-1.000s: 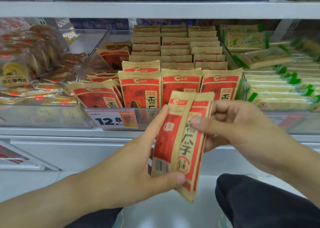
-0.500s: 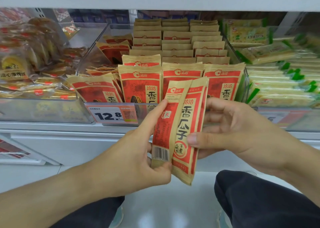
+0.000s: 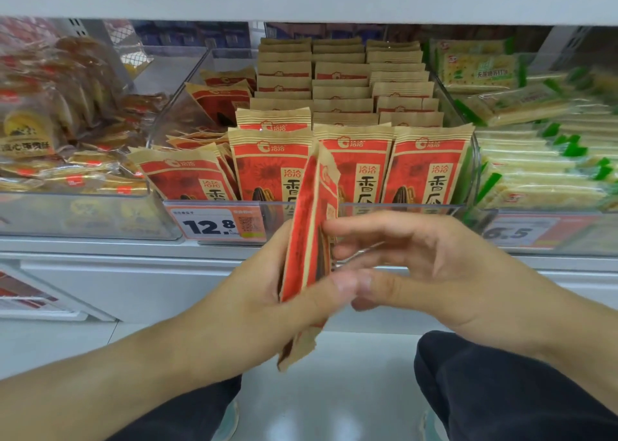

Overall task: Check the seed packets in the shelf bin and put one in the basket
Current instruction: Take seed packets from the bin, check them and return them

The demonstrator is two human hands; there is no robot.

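A red and tan seed packet (image 3: 306, 239) stands almost edge-on in front of the shelf, gripped by my left hand (image 3: 267, 303) with the thumb across its lower front. My right hand (image 3: 424, 270) is just right of the packet with its fingers spread loosely and the fingertips near or touching the packet's edge. Behind them a clear shelf bin (image 3: 401, 208) holds several rows of the same seed packets (image 3: 428, 169) standing upright. No basket is in view.
A price tag reading 12.8 (image 3: 215, 224) hangs on the bin's front. A bin of wrapped pastries (image 3: 67, 129) sits to the left, and green and yellow packs (image 3: 548, 159) to the right. An upper shelf board (image 3: 301, 3) runs above. My dark trouser knees (image 3: 501, 390) are below.
The packet has turned from face-on to nearly edge-on. My right hand has let go of it and opened, while my left hand keeps hold.
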